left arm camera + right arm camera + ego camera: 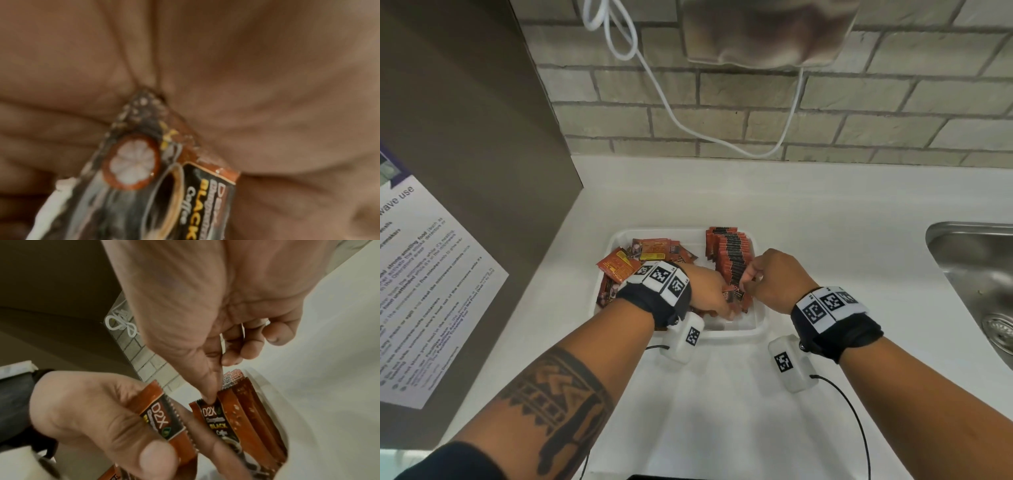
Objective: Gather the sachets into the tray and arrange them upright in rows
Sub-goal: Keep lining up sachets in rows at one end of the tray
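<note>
Sorting coffee sachets in the white tray (758,320), both hands in there.

We're seeing the upright row of sachets (732,255) standing along the tray's right side, with a loose pile of sachets (640,258) lying jumbled on the left; one is poking out over the left rim. The tray's front right corner is showing some bare floor. The tray is sitting on a white counter (825,219) with a brown panel (482,137) close on the left, a brick wall behind and a steel sink (976,274) well off to the right, so open counter is lying in front and to the right. Our left hand (709,291) is gripping a single sachet (162,420) between thumb and curled fingers. Our right hand (774,277) is pinching the top of the row's nearest sachet (213,417), other fingers curled.
</note>
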A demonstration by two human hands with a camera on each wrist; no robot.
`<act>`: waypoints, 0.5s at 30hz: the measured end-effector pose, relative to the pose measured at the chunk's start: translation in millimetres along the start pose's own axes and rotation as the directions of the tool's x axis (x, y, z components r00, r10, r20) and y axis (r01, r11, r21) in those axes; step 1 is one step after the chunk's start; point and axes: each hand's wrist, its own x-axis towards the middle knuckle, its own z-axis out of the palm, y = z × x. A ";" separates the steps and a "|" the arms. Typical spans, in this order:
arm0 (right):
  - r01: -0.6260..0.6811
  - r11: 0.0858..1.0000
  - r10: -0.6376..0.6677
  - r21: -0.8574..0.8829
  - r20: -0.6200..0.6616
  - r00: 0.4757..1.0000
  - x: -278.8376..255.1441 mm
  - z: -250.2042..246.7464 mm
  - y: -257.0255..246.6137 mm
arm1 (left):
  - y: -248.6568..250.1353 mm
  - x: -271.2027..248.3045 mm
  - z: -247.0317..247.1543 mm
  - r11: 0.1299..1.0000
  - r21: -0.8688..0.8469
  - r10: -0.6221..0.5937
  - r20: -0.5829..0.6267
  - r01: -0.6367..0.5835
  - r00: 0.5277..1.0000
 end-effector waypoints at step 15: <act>-0.005 1.000 0.005 -0.016 0.007 1.000 8.1 2.1 3.6 | 15.2 15.4 2.8 0.993 0.099 -0.058 0.013 0.056 0.998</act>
